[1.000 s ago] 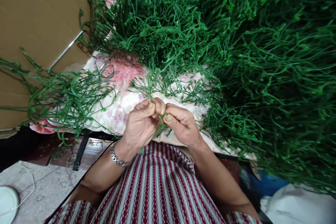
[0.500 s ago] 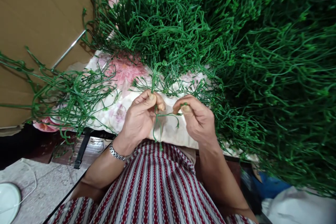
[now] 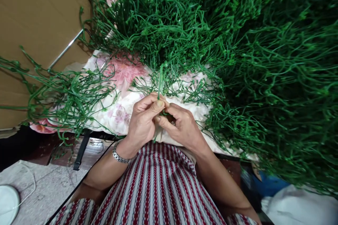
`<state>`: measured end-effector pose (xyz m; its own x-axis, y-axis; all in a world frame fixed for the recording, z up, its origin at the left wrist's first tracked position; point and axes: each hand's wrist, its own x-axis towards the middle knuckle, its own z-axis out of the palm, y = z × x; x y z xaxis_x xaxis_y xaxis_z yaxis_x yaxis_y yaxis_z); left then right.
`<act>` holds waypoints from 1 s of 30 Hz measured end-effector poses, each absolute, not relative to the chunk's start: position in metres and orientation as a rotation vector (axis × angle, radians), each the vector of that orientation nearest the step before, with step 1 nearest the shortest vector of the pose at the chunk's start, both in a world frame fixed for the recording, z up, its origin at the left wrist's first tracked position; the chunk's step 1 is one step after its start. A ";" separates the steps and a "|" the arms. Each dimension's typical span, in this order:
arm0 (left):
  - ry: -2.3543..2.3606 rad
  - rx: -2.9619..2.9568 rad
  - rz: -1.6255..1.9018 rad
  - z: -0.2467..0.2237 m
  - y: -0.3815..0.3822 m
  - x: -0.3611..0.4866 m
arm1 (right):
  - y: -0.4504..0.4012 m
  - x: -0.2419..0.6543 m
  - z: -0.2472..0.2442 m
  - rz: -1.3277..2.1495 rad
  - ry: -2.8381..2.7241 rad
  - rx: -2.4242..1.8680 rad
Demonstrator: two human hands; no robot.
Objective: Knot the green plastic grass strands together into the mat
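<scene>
In the head view, my left hand (image 3: 145,119) is closed in a pinch on a green plastic stem (image 3: 160,82) that stands up above its thumb and forefinger. My right hand (image 3: 182,123) meets it from the right, thumb and fingers curled round a thin green sprig at the left fingertips. The meeting point is partly covered by my own fingers. Loose green sprig ends show below the hands. Under them lies a flowered cloth (image 3: 118,112) over my lap edge.
A large heap of green plastic sprigs (image 3: 179,24) fills the back and right. A smaller bunch (image 3: 76,91) lies at the left, near a metal rod (image 3: 66,49) and a cardboard sheet (image 3: 39,14). A white round lid-like object (image 3: 8,204) sits lower left.
My right hand has moved left with its sprig to meet my left hand at the stem. The left hand keeps its pinch, and the stem now stands more upright.
</scene>
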<state>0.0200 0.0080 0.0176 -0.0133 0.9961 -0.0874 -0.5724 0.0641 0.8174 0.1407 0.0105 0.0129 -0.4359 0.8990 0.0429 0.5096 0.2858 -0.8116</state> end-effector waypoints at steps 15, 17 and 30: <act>0.629 0.239 1.146 0.025 0.015 0.007 | 0.001 0.147 0.007 1.308 -2.080 -0.751; 0.599 0.241 1.114 0.027 0.013 0.006 | -0.002 0.147 0.007 1.172 -2.195 -0.709; 0.637 0.321 1.246 0.032 0.011 0.007 | -0.008 0.147 0.009 0.772 -2.310 -0.899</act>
<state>0.0066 0.0110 0.0319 0.1780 0.9458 -0.2716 -0.7743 0.3050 0.5545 0.1472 -0.0082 0.0091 -0.6323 0.7259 0.2707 0.4174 0.6135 -0.6703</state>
